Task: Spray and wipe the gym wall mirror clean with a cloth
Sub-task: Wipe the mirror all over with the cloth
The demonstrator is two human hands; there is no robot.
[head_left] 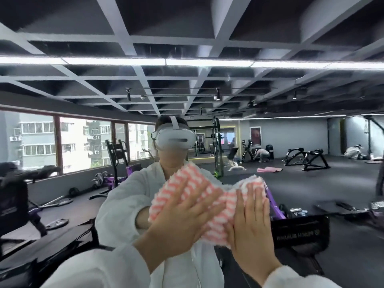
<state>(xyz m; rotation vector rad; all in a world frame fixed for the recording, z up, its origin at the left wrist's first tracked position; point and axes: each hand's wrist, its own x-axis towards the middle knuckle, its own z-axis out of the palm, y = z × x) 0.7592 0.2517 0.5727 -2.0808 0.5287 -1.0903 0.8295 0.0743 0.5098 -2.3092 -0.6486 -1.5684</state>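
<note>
A pink-and-white striped cloth (199, 196) is spread flat against the wall mirror (270, 132), about chest height and a little right of centre. Both hands are pressed onto it. The left hand (180, 217) lies palm down on the cloth's lower left part with its fingers straight and fanned, pointing up and to the right. The right hand (249, 223) is flat on the right part, fingers straight and close together, pointing upward. Neither hand curls round the fabric; they hold it to the glass by pressing. White fluffy sleeves (99, 269) cover both forearms.

Behind the cloth, the mirror shows the person's own reflection (135, 196) in a white robe with a white headset (174, 139), and the cloth and hands hide much of the chest.

The rest of the glass is filled with the reflected gym. A row of windows (68, 142) runs along the left with apartment blocks outside, and weight plates and purple-framed equipment (108, 179) stand below them. A tall rack (216, 146) stands behind the reflected shoulder. Black machines (305, 159) sit on the dark floor to the right, near a pink mat (269, 169). Two crouching figures show far back, too small to make out further. A black box with mirrored lettering (301, 231) sits just right of the right hand. Long light strips (207, 63) cross the coffered ceiling.
</note>
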